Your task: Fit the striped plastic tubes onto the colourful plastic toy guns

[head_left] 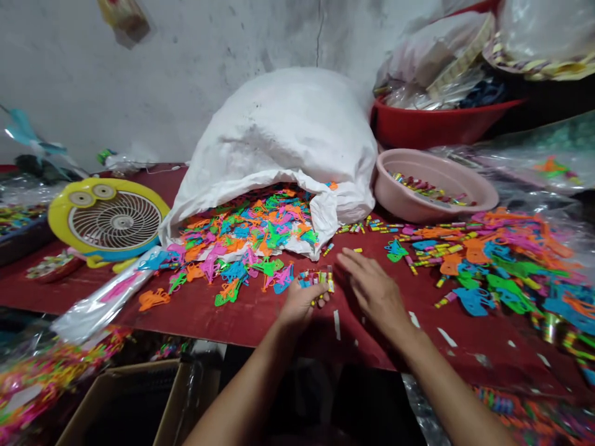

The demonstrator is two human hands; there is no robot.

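Several small printed tubes (pixel 329 279) with coloured wrappers are gripped in my left hand (pixel 304 298), its fingers curled round them just above the red tabletop. To the right, my right hand (pixel 369 282) reaches over the table with its fingers stretched out and nothing seen in them. Beyond the fingertips lie a few loose tubes of the same kind. Left of my left hand, small flat plastic pieces (pixel 232 282) in orange, blue, green and pink are spread out. They spill from the mouth of a large white sack (pixel 288 124).
A yellow cartoon-shaped fan (pixel 121 222) stands at the left beside a clear plastic bag (pixel 109 300). A pink basin (pixel 434 210) holds more tubes at the right. Before it lies a heap of plastic pieces with tubes (pixel 506 272). A cardboard box (pixel 179 384) sits below the table edge.
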